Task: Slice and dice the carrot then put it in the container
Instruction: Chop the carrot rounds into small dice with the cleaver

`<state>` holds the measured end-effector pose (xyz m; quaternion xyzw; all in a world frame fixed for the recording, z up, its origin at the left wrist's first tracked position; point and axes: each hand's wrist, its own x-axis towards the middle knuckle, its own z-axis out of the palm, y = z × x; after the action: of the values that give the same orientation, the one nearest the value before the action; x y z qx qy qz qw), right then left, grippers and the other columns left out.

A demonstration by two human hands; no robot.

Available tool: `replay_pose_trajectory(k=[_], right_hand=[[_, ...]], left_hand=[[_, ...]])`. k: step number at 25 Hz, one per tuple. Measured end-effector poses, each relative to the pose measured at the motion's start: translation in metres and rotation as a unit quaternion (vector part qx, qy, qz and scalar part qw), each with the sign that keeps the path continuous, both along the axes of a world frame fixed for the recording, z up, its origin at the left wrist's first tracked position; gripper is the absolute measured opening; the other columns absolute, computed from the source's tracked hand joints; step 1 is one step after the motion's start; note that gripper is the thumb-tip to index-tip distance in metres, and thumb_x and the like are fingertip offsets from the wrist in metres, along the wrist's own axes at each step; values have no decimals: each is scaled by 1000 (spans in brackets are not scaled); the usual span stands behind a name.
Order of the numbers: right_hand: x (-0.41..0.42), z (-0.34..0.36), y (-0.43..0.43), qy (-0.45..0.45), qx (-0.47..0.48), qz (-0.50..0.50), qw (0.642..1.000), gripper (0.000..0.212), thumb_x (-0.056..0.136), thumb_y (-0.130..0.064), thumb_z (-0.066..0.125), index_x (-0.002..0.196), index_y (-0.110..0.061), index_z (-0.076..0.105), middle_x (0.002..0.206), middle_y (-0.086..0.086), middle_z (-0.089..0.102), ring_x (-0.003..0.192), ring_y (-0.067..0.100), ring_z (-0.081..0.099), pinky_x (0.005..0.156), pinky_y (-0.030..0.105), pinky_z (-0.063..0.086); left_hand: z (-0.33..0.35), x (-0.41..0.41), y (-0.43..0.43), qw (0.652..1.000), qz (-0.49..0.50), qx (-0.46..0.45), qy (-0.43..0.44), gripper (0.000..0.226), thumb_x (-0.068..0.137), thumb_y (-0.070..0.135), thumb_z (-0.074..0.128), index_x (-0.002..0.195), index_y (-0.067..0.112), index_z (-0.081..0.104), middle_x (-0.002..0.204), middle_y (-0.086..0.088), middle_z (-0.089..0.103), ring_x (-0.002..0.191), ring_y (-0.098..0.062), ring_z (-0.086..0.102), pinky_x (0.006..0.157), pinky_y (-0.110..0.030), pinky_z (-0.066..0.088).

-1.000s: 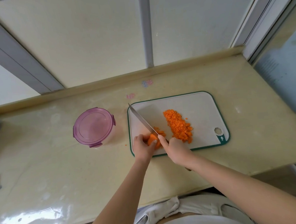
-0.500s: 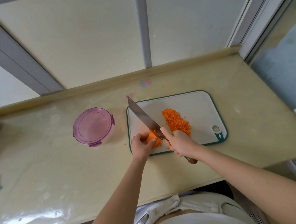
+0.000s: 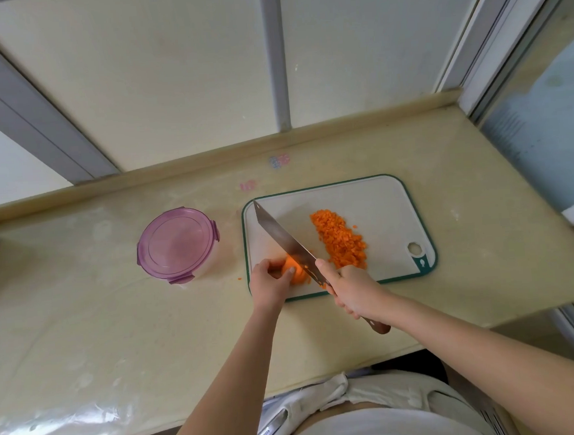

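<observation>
— What is nearest?

— Two bare forearms reach over the near edge of the pale beige stone countertop (image 3: 83, 333). The right hand (image 3: 353, 290) has its fingers wrapped tight round the reddish-brown wooden handle of a long steel kitchen knife (image 3: 285, 239), with the forefinger stretched toward the blade.

— And the left hand?

— The left hand (image 3: 269, 283) sits just left of the blade. Its fingertips are curled down and clamped on the orange carrot stub (image 3: 296, 271), at the near left corner of the white, green-edged plastic cutting board (image 3: 379, 197). The blade slants over the stub, tip pointing far-left.

— The cut pieces?

— A heap of small orange carrot dice (image 3: 339, 239) lies mid-board, right of the blade.

— The container?

— The round clear plastic container with a purple clip-on lid (image 3: 177, 245) stands left of the board, apart from it, lid on.
</observation>
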<state>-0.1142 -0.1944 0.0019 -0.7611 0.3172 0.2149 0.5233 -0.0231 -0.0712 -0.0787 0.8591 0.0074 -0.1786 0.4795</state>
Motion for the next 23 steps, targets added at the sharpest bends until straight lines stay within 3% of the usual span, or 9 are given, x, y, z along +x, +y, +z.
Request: replay_pose_trajectory(k=[9, 14, 20, 23], right_hand=[[11, 0, 3, 33, -41, 26, 998, 59, 98, -58, 24, 62, -13, 37, 48, 0, 34, 38, 16, 31, 39, 21, 28], [15, -3, 7, 28, -88, 66, 994, 62, 99, -57, 21, 61, -11, 38, 56, 5, 42, 46, 19, 39, 57, 30, 40], [22, -4, 14, -33, -103, 87, 990, 47, 102, -48, 29, 64, -21, 36, 64, -3, 41, 55, 6, 38, 49, 16, 28], [25, -13, 16, -24, -128, 93, 987, 52, 102, -48, 27, 61, -17, 36, 62, 1, 43, 59, 19, 45, 54, 30, 31]], left_hand=[[-2, 5, 0, 999, -8, 38, 5, 23, 78, 14, 73, 98, 5, 66, 97, -10, 66, 91, -24, 61, 85, -33, 49], [-1, 5, -1, 999, -15, 50, -9, 24, 79, 14, 72, 100, 3, 65, 97, -10, 65, 87, -21, 59, 79, -25, 45], [-5, 5, 0, 998, -19, 52, -10, 23, 78, 17, 72, 97, 4, 67, 96, -10, 65, 89, -23, 62, 76, -25, 46], [-5, 5, 0, 998, -15, 53, -9, 23, 78, 16, 72, 97, 4, 66, 97, -10, 64, 89, -22, 61, 76, -24, 45]])
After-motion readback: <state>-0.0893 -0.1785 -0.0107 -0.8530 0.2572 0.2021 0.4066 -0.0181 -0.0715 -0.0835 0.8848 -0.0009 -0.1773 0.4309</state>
